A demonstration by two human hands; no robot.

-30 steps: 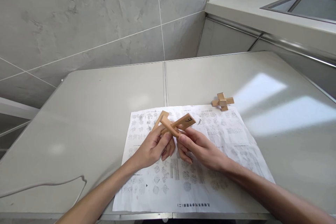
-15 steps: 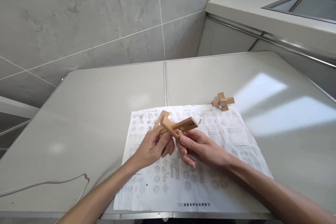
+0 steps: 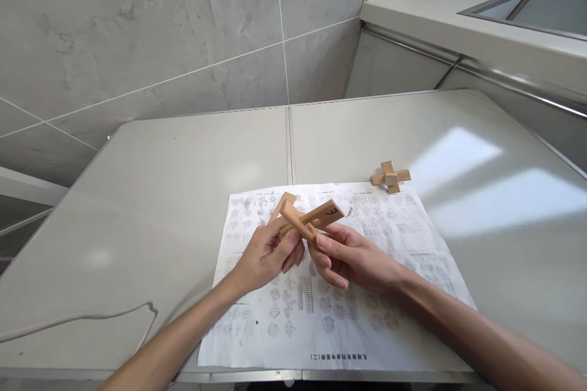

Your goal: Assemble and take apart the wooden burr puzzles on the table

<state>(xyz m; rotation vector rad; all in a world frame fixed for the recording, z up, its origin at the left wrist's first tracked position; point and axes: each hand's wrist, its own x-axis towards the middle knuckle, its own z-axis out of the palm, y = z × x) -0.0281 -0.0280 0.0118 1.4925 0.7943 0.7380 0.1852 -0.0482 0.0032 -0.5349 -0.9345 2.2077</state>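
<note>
The left hand (image 3: 266,258) and the right hand (image 3: 362,259) both pinched the crossed wooden pieces (image 3: 294,217) in closed grips over a printed sheet (image 3: 257,348)

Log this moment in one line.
left hand: holding crossed wooden pieces; right hand: holding same pieces; printed sheet: under hands; wooden cross: at sheet's far edge

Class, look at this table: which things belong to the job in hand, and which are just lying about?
In the job:
- wooden pieces, held in the left hand and right hand
- sheet, probably, with its printed drawings under the hands

Lying about:
- cable
- cross, untouched, though its similar wood suggests a link
</note>
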